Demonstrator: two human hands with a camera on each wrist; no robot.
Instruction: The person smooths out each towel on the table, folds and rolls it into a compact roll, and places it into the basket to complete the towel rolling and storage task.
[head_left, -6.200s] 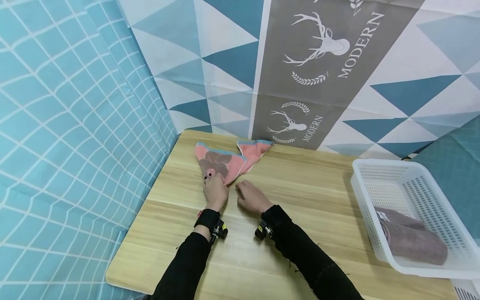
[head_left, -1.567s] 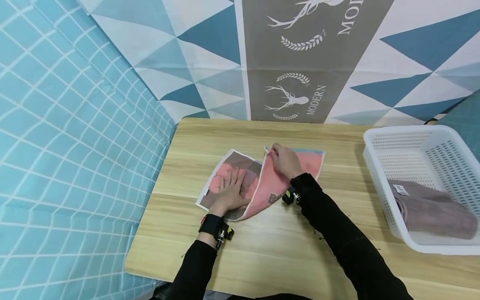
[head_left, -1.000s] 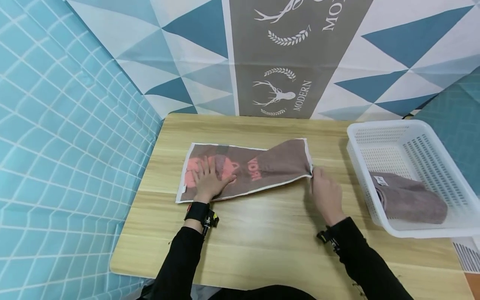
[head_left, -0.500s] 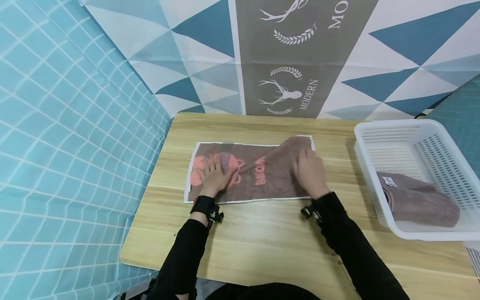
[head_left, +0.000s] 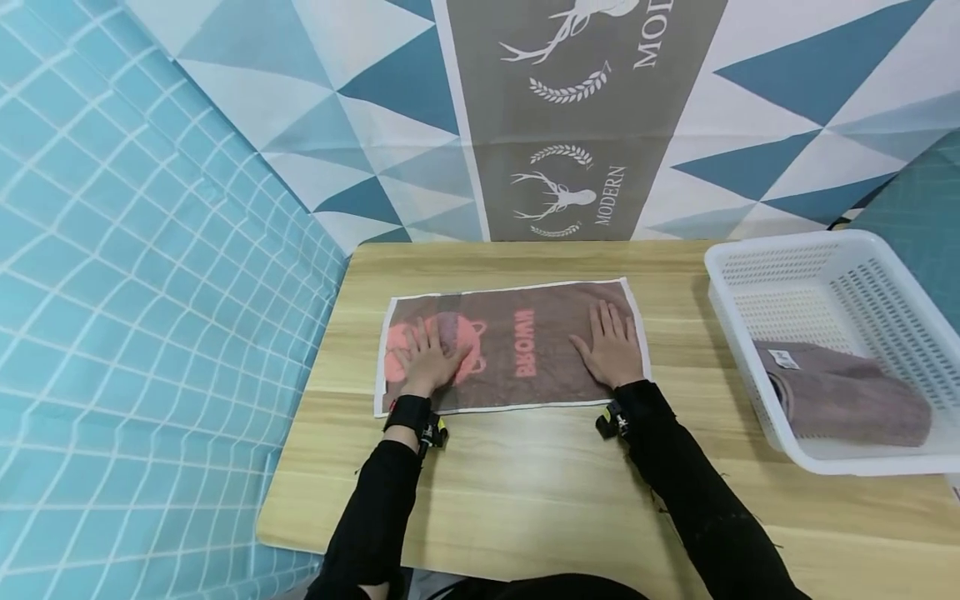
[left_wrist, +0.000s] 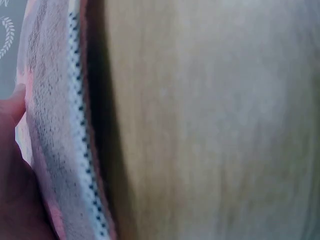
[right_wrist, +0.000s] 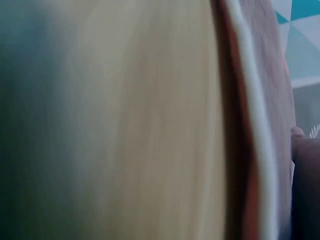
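Observation:
A brown towel (head_left: 558, 342) with a white border, a pink bear print and pink lettering lies spread flat on the wooden table. My left hand (head_left: 429, 358) rests with fingers spread on its left end, over the bear print. On the right end, close to the short edge, my right hand (head_left: 613, 350) lies flat with straight fingers. In the left wrist view the towel's white stitched edge (left_wrist: 80, 115) runs beside the left thumb (left_wrist: 15, 107). The right wrist view is blurred; it shows the towel's pale border (right_wrist: 257, 125) and part of the right hand (right_wrist: 306, 160).
A white perforated basket (head_left: 757, 400) stands at the table's right side, holding a rolled grey-brown towel (head_left: 855, 400). The wooden table (head_left: 517, 492) reaches back to a patterned wall covering (head_left: 570, 108). A blue checked curtain (head_left: 150, 292) hangs along the left.
The towel was bunched pink side up, then was turned and unfolded brown side up. My right hand pulled its right end out, let go and now lies flat. The left hand stays on the left end.

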